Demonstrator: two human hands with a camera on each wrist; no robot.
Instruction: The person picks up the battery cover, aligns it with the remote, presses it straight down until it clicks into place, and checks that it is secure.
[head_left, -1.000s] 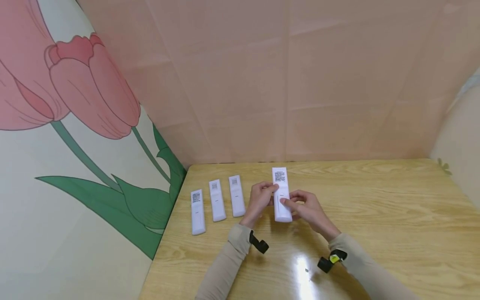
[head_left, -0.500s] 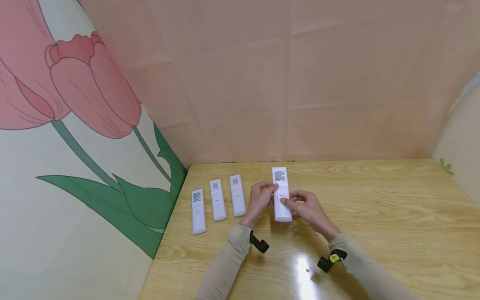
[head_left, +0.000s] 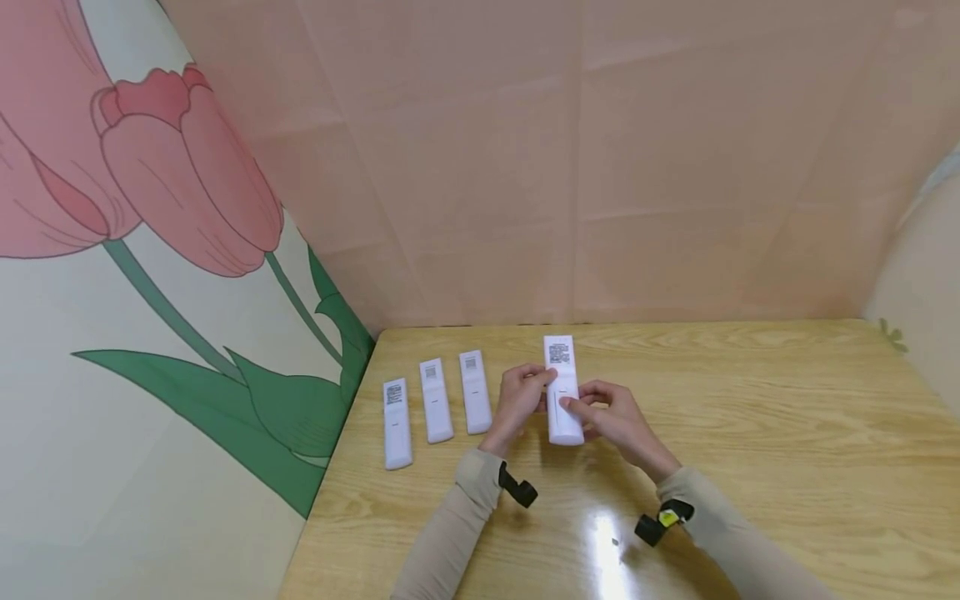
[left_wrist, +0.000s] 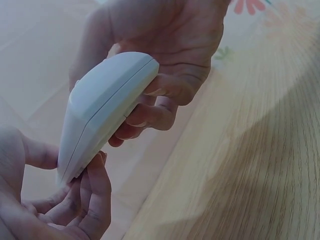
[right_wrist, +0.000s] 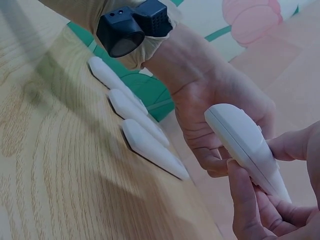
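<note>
Both hands hold one white remote control above the table, its back with a printed code label and a battery cover turned up. My left hand pinches the left edge near the middle, thumb on top. From the right, my right hand grips the lower half, thumb lying on the battery cover. In the left wrist view, the fingers of the right hand curl under the remote control. Its button side faces down and is hidden in the head view.
Three more white remote controls lie back up in a row on the left of the wooden table. A pink cloth backdrop rises behind the table, and a tulip-print panel stands at the left.
</note>
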